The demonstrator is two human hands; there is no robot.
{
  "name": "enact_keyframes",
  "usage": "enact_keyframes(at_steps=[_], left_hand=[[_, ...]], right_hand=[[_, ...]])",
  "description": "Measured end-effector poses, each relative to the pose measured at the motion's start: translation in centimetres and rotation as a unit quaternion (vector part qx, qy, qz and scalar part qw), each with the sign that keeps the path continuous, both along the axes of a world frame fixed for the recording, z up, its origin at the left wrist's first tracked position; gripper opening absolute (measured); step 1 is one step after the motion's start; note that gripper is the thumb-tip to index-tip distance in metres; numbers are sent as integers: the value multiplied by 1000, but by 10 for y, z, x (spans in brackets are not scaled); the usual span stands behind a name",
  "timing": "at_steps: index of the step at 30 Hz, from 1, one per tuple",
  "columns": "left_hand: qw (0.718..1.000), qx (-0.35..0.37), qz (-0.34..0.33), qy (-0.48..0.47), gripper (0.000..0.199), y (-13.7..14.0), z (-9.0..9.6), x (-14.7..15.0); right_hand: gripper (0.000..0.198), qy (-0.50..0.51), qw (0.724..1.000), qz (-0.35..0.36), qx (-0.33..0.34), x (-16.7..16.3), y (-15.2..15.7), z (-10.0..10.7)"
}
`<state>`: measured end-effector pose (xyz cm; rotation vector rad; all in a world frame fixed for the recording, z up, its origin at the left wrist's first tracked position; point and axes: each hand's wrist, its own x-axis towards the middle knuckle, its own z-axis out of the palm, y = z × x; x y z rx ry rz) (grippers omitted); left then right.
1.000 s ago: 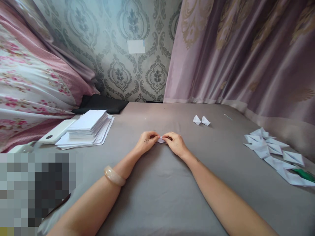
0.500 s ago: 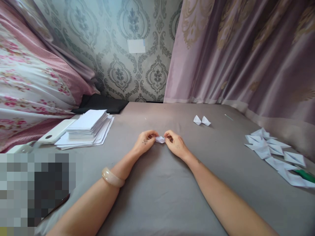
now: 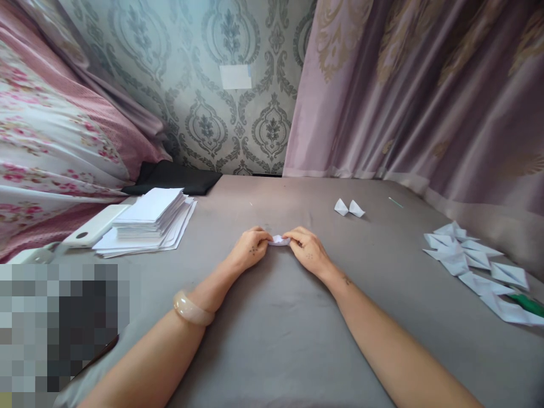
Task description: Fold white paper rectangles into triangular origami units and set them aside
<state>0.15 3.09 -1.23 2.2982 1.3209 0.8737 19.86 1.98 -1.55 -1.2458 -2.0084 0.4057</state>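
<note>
A small folded white paper (image 3: 279,240) is held between my two hands, just above or on the grey cloth (image 3: 272,340); I cannot tell which. My left hand (image 3: 252,248) pinches its left end, fingers closed. At the opposite end, my right hand (image 3: 308,249) grips it with curled fingers. Part of the paper's two ends is hidden by the fingertips. Two folded paper pieces (image 3: 349,208) stand beyond my right hand. On the far right lies a group of several folded paper pieces (image 3: 476,255).
At left is a stack of white paper (image 3: 148,212) beside a white device (image 3: 97,225). Black fabric (image 3: 174,177) lies behind it. A green object (image 3: 527,305) shows under the right-hand papers. A thin green stick (image 3: 396,202) lies near the curtain (image 3: 361,124).
Both hands have turned knuckles-up around the paper. The right hand has shifted slightly outward, and the paper looks longer and flatter between the fingers.
</note>
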Motion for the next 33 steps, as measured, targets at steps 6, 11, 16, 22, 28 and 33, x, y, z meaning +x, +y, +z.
enact_keyframes(at_steps=[6, 11, 16, 22, 28, 33], left_hand=[[1000, -1, 4, 24, 33, 1, -1, 1], [999, -10, 20, 26, 32, 3, -2, 2], [999, -7, 29, 24, 29, 1, -1, 4], [999, 17, 44, 15, 33, -4, 3, 9], [991, 43, 54, -116, 16, -5, 2, 12], [983, 66, 62, -158, 26, -5, -2, 15]], right_hand=[[36, -43, 999, 7, -3, 2, -2, 2], [36, -103, 994, 5, 24, 3, -11, 11], [28, -171, 984, -9, 37, 0, -19, 15], [28, -188, 981, -20, 47, -7, -22, 12], [33, -139, 989, -35, 44, -21, -31, 10], [36, -81, 994, -56, 37, -30, -35, 9]])
